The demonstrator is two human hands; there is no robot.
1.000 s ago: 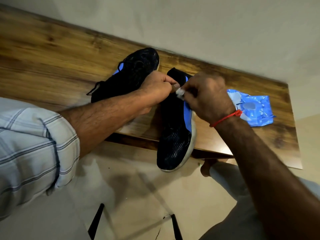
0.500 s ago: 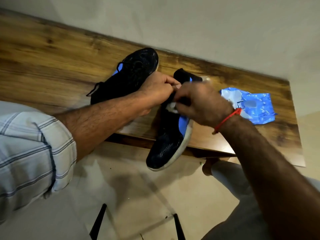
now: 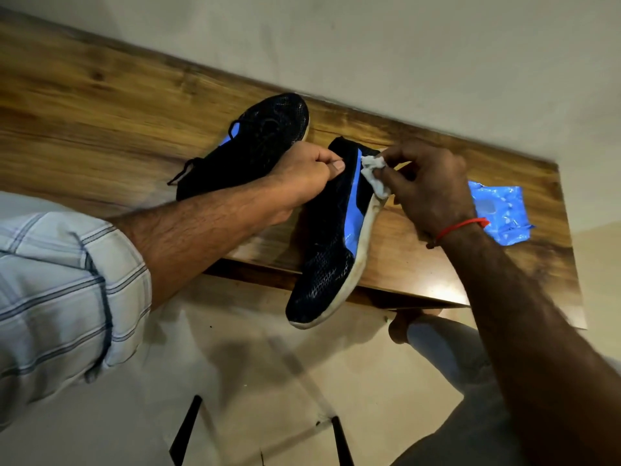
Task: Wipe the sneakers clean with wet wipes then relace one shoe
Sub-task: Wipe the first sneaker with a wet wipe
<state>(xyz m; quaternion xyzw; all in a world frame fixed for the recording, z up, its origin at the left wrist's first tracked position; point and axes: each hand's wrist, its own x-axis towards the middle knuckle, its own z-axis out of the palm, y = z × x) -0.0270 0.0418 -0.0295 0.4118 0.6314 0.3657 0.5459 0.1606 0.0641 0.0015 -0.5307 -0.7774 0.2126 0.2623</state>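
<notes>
Since half a second ago, the held sneaker has been tipped so its white sole edge now shows, and the wet wipe has been slid from the blue stripe out to the heel side.

This sneaker is held up over the near edge of the wooden table, toe pointing down toward the floor. It looks light, and its mesh top looks soft and bendy, so it is best gripped at the firm heel collar. That is where it is gripped by the left hand, with fingers curled tight and the thumb on top. The wipe looks thin, floppy and damp. It is pinched in a bunch by the fingers of the right hand and pressed on the shoe near the sole. Both arms are stretched forward.

The other sneaker is lying on the table, still laced. A blue wipes pack is lying on the table beside the right wrist.
</notes>
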